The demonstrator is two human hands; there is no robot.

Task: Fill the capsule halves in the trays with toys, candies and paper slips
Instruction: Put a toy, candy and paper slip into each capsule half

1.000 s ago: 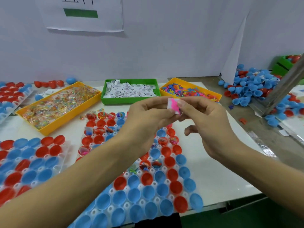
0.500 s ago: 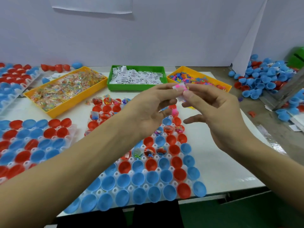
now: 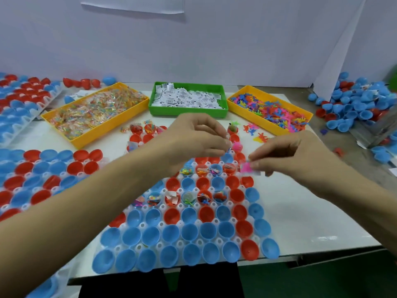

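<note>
Pink and soft-looking, the little toy (image 3: 247, 168) sits pinched with a paper slip between the thumb and fingertips of my right hand (image 3: 294, 160), just right of centre in the frame, above the right edge of the middle tray (image 3: 217, 241). My left hand (image 3: 193, 138) hovers at centre with its fingers curled together as if nipping something small, but I cannot tell what, if anything, is in them. I judge I am partway through loading: two rows of the tray's red and blue cups already hold bright bits, while the smooth, glossy cups in the lower rows stand bare. The next move, I think, calls for lowering this pinch into a bare cup near it and letting go cleanly, since the flat slip could catch on a rim. Across the top of the desk (image 3: 300, 211) lie my supplies: a yellow bin of crinkly wrapped candies (image 3: 94, 117) at upper left, a green bin of printed white slips (image 3: 189, 100) at upper centre, and a yellow bin of spiky rubbery toys (image 3: 272, 110) at upper right. Another tray of cups (image 3: 43, 175) lies at left.
</note>
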